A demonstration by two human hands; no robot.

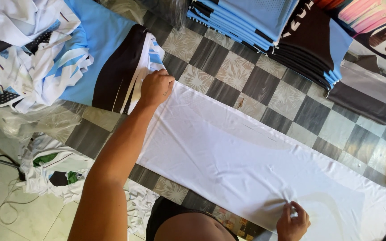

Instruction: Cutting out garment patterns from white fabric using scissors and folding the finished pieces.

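Left hand (156, 87) pressed one end of the white cloth (246, 156) on the checkered worktop (264, 89), right hand (293, 222) pinched its near edge, shirt stacks (264, 22) behind.

Under my fingers is a table (228, 73) with a grey-and-white checked top, and a long white cloth (246, 160) lies flat across it from my left hand (156, 87) to my right hand (293, 221). Beyond my left fingers sits a heap of blue, white and black shirts (68, 53). Far past my right fingers lie folded blue and black stacks (282, 31).
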